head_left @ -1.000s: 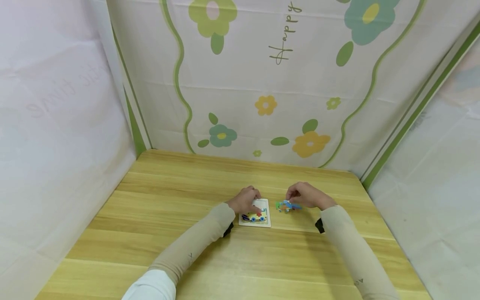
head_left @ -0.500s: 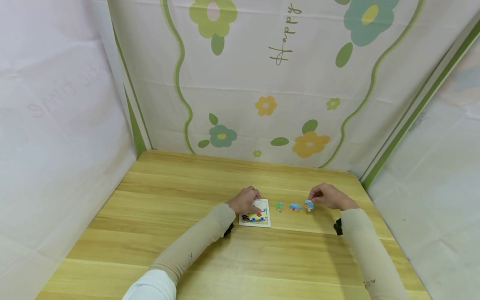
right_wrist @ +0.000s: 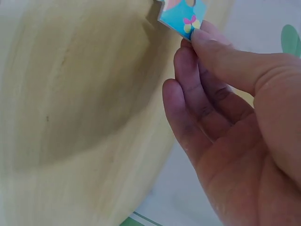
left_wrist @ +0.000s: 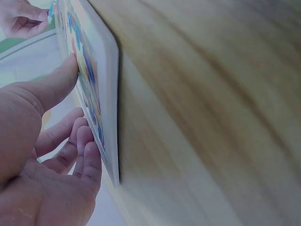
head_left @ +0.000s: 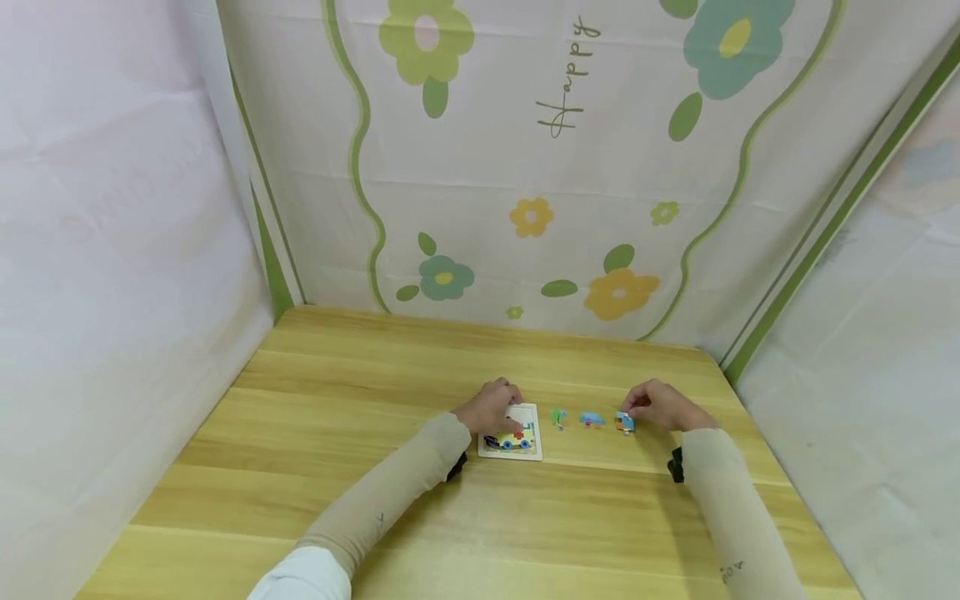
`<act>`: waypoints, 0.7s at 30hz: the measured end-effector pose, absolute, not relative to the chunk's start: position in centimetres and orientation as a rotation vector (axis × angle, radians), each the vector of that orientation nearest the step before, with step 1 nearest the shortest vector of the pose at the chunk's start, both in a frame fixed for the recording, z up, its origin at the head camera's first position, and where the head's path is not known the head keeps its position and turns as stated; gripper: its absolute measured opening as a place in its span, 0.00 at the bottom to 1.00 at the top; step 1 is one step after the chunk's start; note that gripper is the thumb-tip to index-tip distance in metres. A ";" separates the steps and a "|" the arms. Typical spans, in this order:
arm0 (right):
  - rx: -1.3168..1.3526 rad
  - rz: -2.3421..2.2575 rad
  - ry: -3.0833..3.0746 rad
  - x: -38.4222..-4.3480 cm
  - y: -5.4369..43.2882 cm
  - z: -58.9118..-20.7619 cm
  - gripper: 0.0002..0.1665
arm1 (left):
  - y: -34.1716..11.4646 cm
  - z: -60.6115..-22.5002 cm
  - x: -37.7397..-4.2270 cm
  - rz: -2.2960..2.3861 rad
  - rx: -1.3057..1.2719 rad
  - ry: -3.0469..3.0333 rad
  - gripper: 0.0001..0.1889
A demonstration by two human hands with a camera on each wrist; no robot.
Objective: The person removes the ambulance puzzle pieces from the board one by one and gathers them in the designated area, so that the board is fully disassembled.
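Observation:
My left hand (head_left: 489,406) lies over the left and far part of a white-framed jigsaw puzzle board (head_left: 529,454), whose picture shows a yellow vehicle with blue wheels. In the left wrist view the thumb (left_wrist: 63,77) presses on the picture, while the curled fingers (left_wrist: 90,157) meet the board's edge. To the right, my right hand (head_left: 663,406) pinches a blue puzzle piece (head_left: 624,423) between thumb and fingertips. That puzzle piece (right_wrist: 181,18) carries a pink and yellow butterfly in the right wrist view; its upper part is cut off by the frame.
Between the board and my right hand lie a green puzzle piece (head_left: 558,417) and a light blue puzzle piece (head_left: 592,419). They rest on a wooden table (head_left: 480,517). Flower-printed cloth walls (head_left: 457,167) enclose its back and sides.
My right hand has moved right with the pinched puzzle piece, away from the green and light blue pieces, then settled lower. The left hand stays on the board.

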State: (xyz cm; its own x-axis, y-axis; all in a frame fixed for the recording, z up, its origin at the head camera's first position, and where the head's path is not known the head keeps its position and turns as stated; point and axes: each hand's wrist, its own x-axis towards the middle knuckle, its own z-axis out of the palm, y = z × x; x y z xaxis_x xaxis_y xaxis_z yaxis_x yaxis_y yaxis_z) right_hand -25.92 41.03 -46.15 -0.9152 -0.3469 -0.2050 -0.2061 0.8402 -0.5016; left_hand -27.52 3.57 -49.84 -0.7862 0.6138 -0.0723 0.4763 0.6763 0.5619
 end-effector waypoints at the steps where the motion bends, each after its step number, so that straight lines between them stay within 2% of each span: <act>1: -0.421 -0.698 2.739 -25.9 41.0 -46.3 0.07 | 3.6 -49.9 -27.5 0.784 0.873 2.633 0.25; 21: -0.419 -0.668 2.786 -26.0 40.7 -47.4 0.06 | 3.2 -49.9 -27.6 0.822 0.897 2.598 0.26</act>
